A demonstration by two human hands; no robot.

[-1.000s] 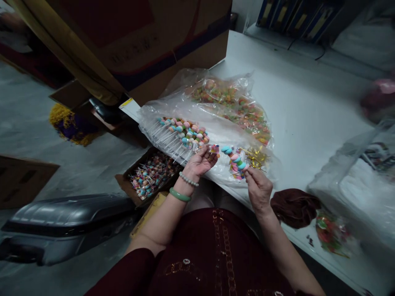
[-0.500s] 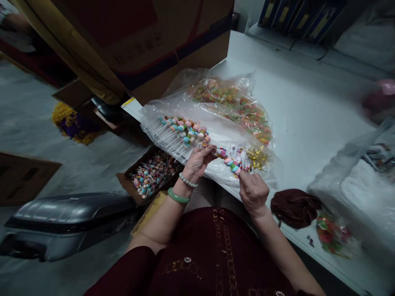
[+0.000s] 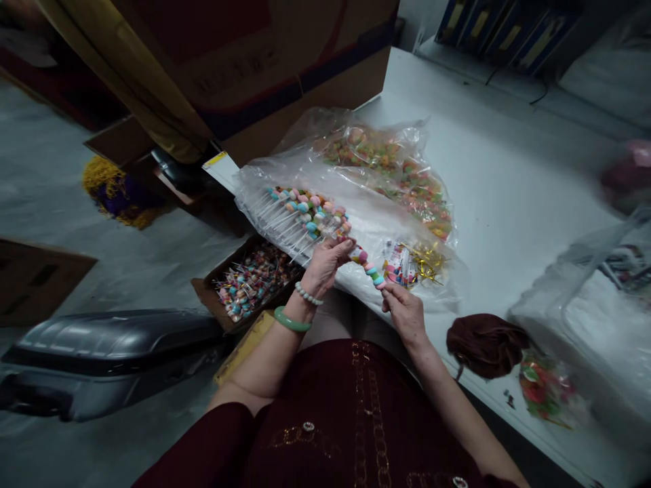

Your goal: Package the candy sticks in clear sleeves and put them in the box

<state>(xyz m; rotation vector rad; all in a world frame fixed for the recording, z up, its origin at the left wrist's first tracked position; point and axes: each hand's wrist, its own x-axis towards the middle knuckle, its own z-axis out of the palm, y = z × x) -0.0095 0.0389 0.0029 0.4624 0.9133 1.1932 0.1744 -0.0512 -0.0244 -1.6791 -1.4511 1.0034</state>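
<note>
My left hand (image 3: 328, 266) and my right hand (image 3: 404, 313) both grip a skewer of pastel round candies (image 3: 367, 266), the left near its upper end and the right at its lower end. Beneath them lies a transparent plastic bag (image 3: 285, 183) holding a neat row of candy sticks (image 3: 308, 213). Just past my right hand are a small pile of printed candy wrappers (image 3: 399, 266) and gold tinsel ties (image 3: 428, 264). A beaded bracelet (image 3: 308, 295) and a green bangle (image 3: 291, 319) circle my left wrist.
A cardboard box of candy sticks (image 3: 251, 281) sits left of my left hand, below the white table's edge (image 3: 356, 296). Further items are a bag of colourful sweets (image 3: 386, 159), a dark red cloth (image 3: 485, 346), a large carton (image 3: 254, 61) and a grey suitcase (image 3: 112, 346).
The skewer has swung from lying near the wrappers to a diagonal between my hands. My right hand has moved left and closer to my left hand.
</note>
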